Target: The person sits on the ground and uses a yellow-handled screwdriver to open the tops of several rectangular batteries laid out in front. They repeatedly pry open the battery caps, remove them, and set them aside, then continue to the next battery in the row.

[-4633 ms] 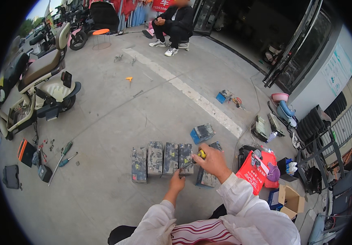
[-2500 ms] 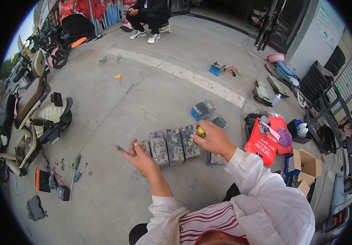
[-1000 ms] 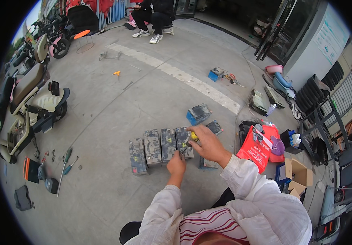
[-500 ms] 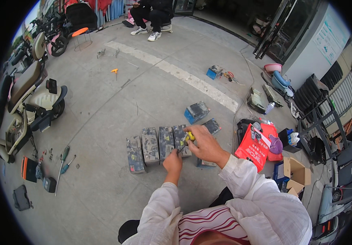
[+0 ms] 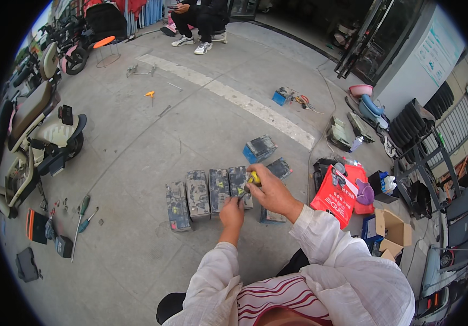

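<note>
My right hand (image 5: 275, 191) is closed round the yellow handle of a screwdriver (image 5: 253, 179), tilted over the right end of a row of batteries. Beneath it lies a dusty dark battery (image 5: 237, 175), partly hidden by my hands. My left hand (image 5: 231, 214) has its fingers pinched together at the near part of that battery, close to the screwdriver's lower end; what they grip is too small to tell. To the left stand three more grimy batteries (image 5: 219, 187), side by side. Blue-sided batteries (image 5: 260, 148) lie beyond and to the right of my right hand.
Screwdrivers (image 5: 80, 220) and a black-and-orange box (image 5: 36, 226) lie at left, near a parked scooter (image 5: 54, 133). On the right are a red bag (image 5: 333, 204) and an open cardboard box (image 5: 394, 231). A seated person (image 5: 201, 22) is at the far side.
Both hands stay at the same battery, with the right hand and screwdriver handle slightly turned. The whole view has shifted a little. The seated person's hands now show more.
</note>
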